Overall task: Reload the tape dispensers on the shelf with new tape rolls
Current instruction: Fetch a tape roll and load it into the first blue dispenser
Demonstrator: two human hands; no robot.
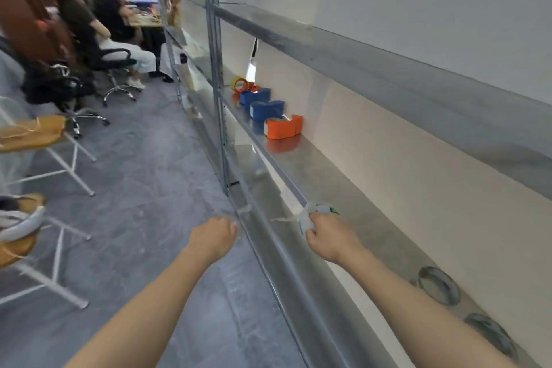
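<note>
Both forearms reach forward from the bottom edge. Right hand (328, 237): fingers curled round a white tape roll (314, 212) with a green mark, held at the front lip of the metal shelf (343, 176). A thin clear strip (283, 219) runs left from the roll toward the left hand (213, 236). Left hand: off the shelf, over the floor, fingers curled inward; cannot tell whether it pinches the strip's end, which blurs out.

Farther along the same shelf, well apart from the hands, four dispensers in a row: orange dispenser (283, 128) nearest, then two blue dispensers (266, 109) (255, 95), then a second orange one (249, 87) carrying a yellowish roll (239, 83).

Nearer on the shelf, to the right of the right arm, two clear rolls (438, 285) (491, 334) lie flat, one behind the other.

Upper shelf (388, 57) overhead. Grey floor (143, 176) at left, with white-legged stools (59, 164), and two people seated (98, 21) at a desk in the background.
</note>
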